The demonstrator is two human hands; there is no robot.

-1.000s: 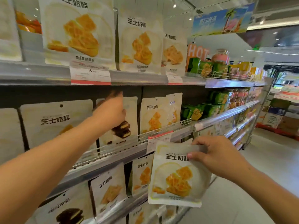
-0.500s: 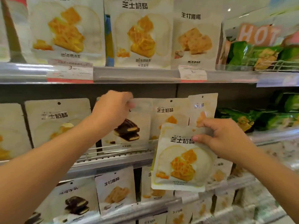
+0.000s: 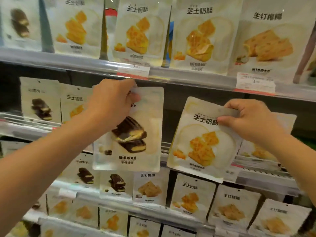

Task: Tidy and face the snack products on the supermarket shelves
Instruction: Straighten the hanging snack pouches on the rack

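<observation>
Seemingly midway, the left hand pinches the chocolate-biscuit pouch by its top and the right hand grips the cheese-cracker pouch, both held off the middle shelf, neither yet faced.

— What did you shift with your left hand?
— You pulled the chocolate pouch off its row; it now hangs forward in your grip, below the upper shelf's rail.
— And your right hand?
— You raised the cheese pouch higher and further right, and you've stepped closer.
</observation>
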